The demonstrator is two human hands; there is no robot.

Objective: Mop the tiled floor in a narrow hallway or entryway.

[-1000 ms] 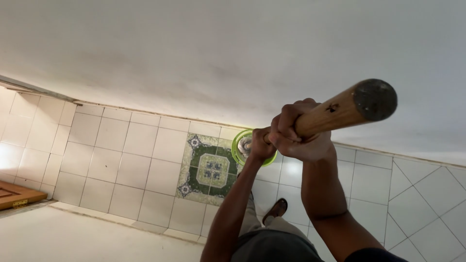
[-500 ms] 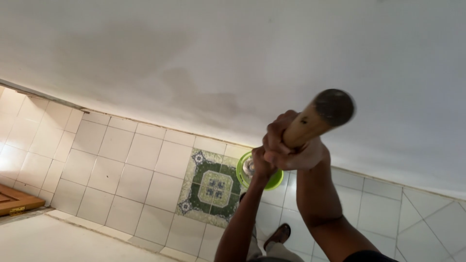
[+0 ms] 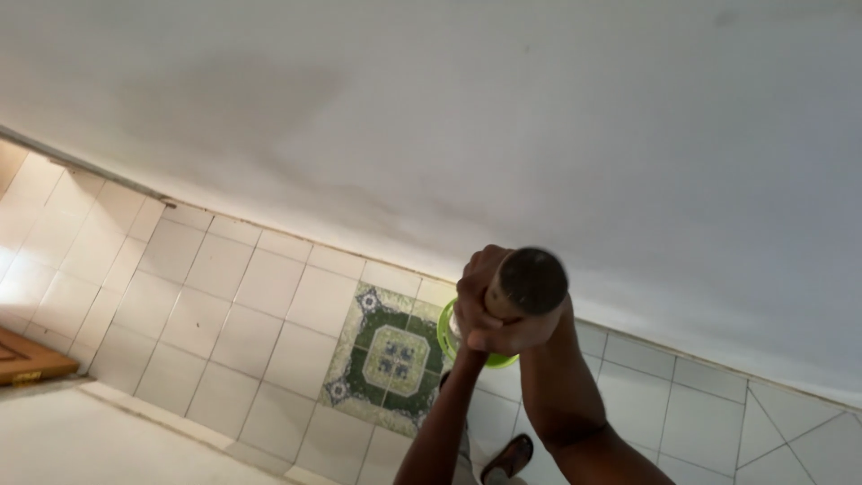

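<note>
A thick wooden handle [image 3: 532,280] points almost straight at the camera, showing its dark round end. My right hand [image 3: 510,330] is wrapped around it just under that end. My left hand [image 3: 465,347] grips the same handle lower down and is mostly hidden behind the right hand. Both forearms rise from the bottom edge. Below the hands, a bright green bucket [image 3: 443,325] stands on the tiled floor against the wall, with only parts of its rim showing. The handle's lower end is hidden.
A white plastered wall [image 3: 449,117] fills the upper half. The floor is white tile with one green patterned tile [image 3: 386,346] beside the bucket. My foot in a brown sandal [image 3: 507,456] shows at the bottom. A wooden board [image 3: 27,361] and a pale ledge [image 3: 108,431] lie at the left.
The handle's top has swung left and down towards the camera, from slanting up to the right to nearly end-on. Both hands kept their grip and the view shifted slightly.
</note>
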